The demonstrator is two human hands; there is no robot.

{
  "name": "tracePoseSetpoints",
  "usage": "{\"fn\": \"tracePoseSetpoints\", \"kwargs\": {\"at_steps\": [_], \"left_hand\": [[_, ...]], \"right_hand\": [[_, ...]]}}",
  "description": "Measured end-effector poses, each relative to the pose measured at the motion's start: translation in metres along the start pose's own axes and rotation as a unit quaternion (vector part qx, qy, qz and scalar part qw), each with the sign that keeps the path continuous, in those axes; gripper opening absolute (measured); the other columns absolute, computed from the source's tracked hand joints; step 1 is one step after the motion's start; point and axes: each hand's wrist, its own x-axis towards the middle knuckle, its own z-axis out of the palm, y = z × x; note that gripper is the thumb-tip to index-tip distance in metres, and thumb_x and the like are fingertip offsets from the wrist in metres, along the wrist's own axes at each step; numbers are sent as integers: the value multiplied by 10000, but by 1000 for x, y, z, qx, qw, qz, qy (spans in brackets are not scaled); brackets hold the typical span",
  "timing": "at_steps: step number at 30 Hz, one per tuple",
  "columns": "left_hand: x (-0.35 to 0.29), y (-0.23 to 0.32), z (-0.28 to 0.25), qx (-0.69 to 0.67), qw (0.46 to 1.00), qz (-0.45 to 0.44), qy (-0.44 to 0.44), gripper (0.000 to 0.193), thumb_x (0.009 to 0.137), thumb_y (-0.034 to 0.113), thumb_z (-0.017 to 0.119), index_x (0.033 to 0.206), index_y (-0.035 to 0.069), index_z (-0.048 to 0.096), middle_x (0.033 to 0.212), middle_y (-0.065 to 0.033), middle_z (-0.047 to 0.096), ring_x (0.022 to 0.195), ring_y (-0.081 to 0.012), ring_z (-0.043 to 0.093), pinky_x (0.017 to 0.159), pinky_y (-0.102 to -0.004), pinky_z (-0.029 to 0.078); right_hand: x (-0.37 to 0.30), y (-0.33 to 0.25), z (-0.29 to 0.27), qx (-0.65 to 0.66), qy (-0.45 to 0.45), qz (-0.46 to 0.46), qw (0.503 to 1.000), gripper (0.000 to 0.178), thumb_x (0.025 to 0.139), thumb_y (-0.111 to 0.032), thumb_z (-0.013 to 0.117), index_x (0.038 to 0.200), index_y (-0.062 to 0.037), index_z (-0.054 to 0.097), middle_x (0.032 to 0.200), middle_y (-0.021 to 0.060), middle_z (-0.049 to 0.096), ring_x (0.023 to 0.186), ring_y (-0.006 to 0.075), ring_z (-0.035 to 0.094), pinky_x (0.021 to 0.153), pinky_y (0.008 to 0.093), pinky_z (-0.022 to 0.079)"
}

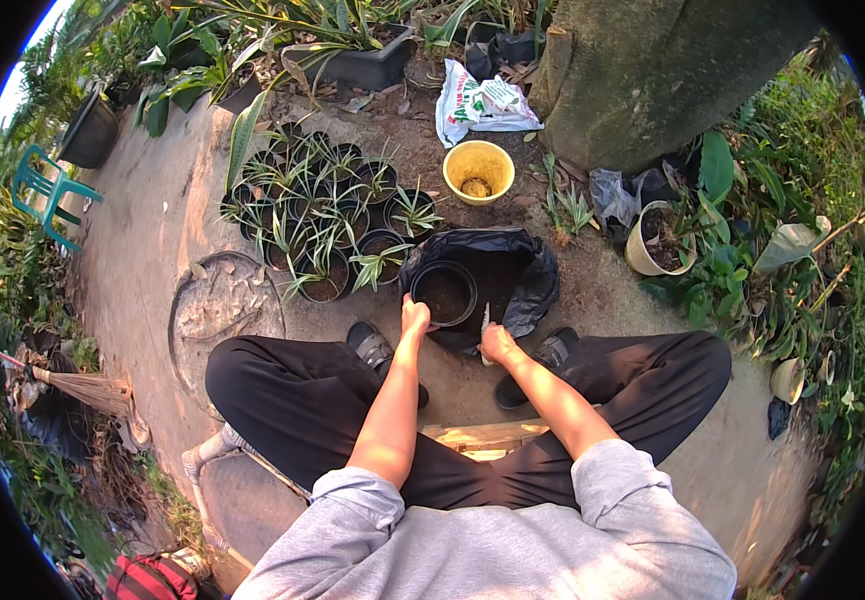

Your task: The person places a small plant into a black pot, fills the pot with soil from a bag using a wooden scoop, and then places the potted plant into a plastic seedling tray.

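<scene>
My left hand point(415, 315) is closed on the near-left rim of a round black plant pot point(445, 292), which has dark soil inside. The pot sits in an open black plastic bag point(535, 285) that also holds dark soil. In my right hand point(498, 344) is a small tool with a narrow pale end point(485, 316), pointing away from me over the soil; its exact kind is too small to tell. Just left of the bag stand several black pots with spiky striped plants point(337, 215). Beyond the bag is a yellow bucket point(478, 172) with some brown matter at its bottom.
A white printed sack point(482, 105) lies near a thick tree trunk point(662, 75). Small loose plants point(574, 207) rest on the ground, with a cream pot point(660, 240) to the right. Left are a round cover point(222, 310), a green chair point(52, 195) and a broom point(82, 388).
</scene>
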Motion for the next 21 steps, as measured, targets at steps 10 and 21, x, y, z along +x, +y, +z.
{"fn": "tracePoseSetpoints", "kwargs": {"at_steps": [10,21], "left_hand": [[-12,7,1,-43,998,-13,-33,620,812,-21,282,1422,88,296,1370,-194,491,1161,-389,587,850,-600,562],[-19,17,4,-57,997,-19,-42,621,796,-34,302,1408,68,301,1350,-186,502,1153,-374,595,880,-595,551]], "right_hand": [[-20,-10,-69,125,-63,20,990,424,804,-268,787,997,63,604,916,248,704,742,340,724,654,419,601],[-62,-1,-197,-22,-61,-64,996,455,831,-280,767,1076,56,583,933,229,702,729,301,724,587,392,593]]}}
